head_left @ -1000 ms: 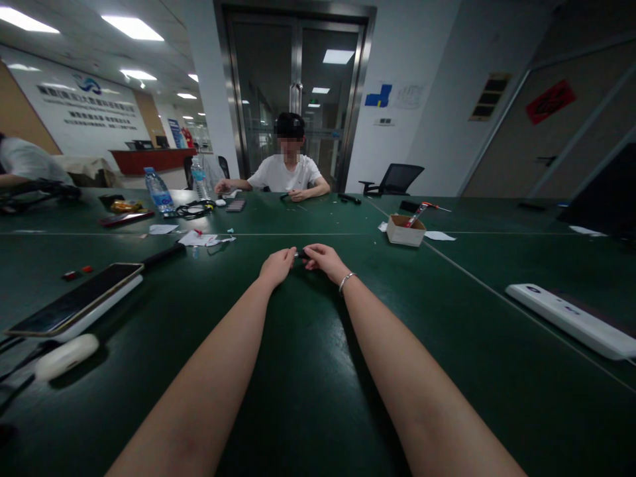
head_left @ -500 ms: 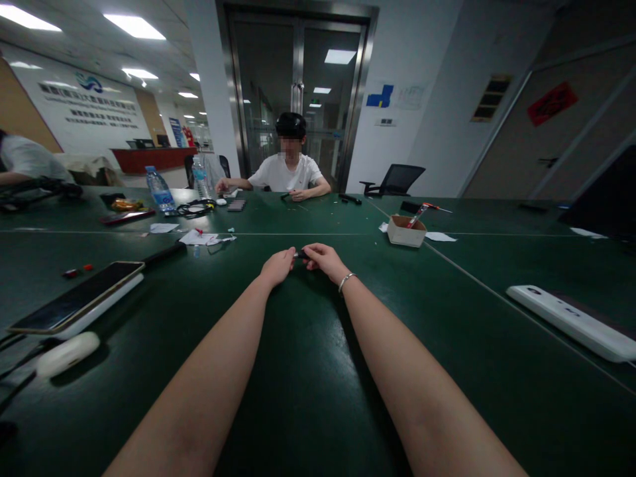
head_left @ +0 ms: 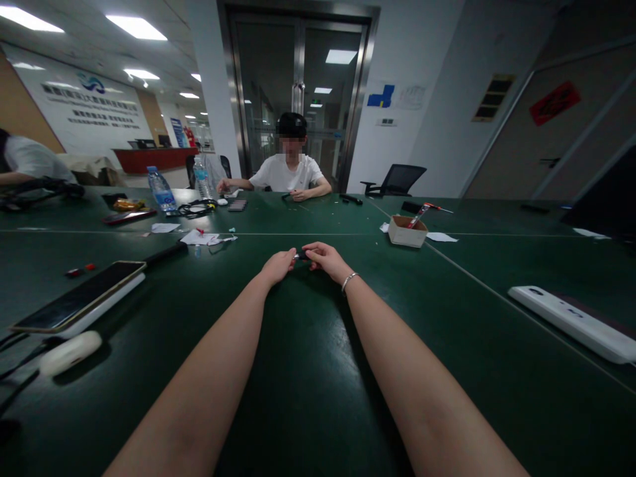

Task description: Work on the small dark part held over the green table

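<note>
Between my two hands is a small dark object [head_left: 301,255] with a shiny, metallic-looking part at its left side. The fingers of my left hand [head_left: 279,266] are closed on its left end. My right hand [head_left: 325,260], with a silver bracelet at the wrist, pinches its right end. Both hands are just above or resting on the dark green table [head_left: 298,371]; which one I cannot tell. Fingers hide much of the object, and its exact kind is too small to make out.
A phone [head_left: 82,295] on a white block and a white rounded device [head_left: 70,353] lie at left. Beyond are papers [head_left: 199,238], bottles [head_left: 161,190] and a cable. An open box [head_left: 407,232] and a white power strip [head_left: 571,321] are at right. A person [head_left: 291,169] sits opposite.
My right hand's fingers have shifted very slightly around the dark object. The whole view has moved a little; otherwise both hands hold their places.
</note>
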